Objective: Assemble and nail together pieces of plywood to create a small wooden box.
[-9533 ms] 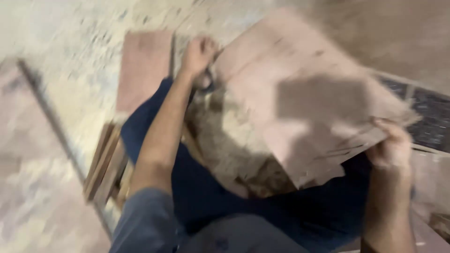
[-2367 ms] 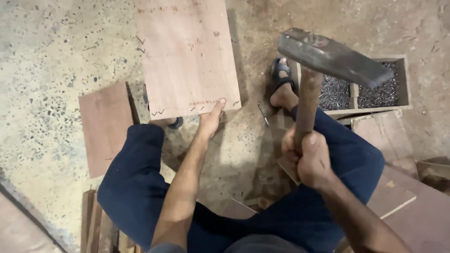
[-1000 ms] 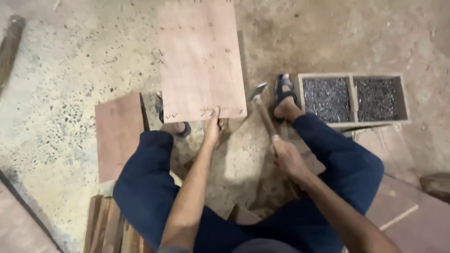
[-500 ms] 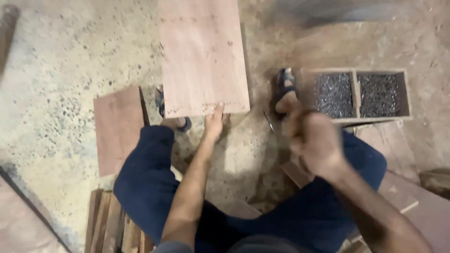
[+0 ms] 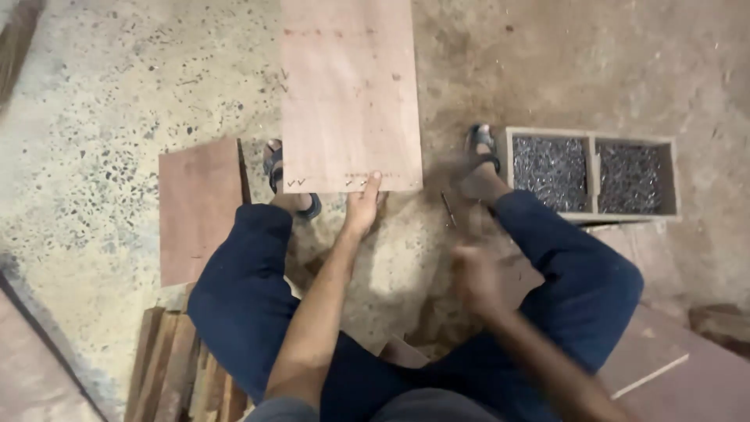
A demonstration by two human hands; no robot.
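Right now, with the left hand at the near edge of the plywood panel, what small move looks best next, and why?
Probably bring the right hand to the panel's near edge. The left hand has its fingers on the plywood panel there, apparently steadying something too small to make out. The right hand is blurred, so whether it holds anything cannot be told. The two-part wooden nail box sits to the right.

Floor (image 5: pixel 101 117): bare concrete, pale and speckled with dark chips to the left of the left hand (image 5: pixel 361 211), browner and dusty ahead of the right hand (image 5: pixel 475 277).

Small board (image 5: pixel 199 207): reddish-brown, flat on the floor, well left of the left hand.

Stacked wood strips (image 5: pixel 176 371): lower left, behind and left of the left hand.

Flat boards (image 5: pixel 672 367): reddish, lower right, beyond the right hand.

Light: soft, from above, with faint shadows.

No walls, windows or furniture visible.
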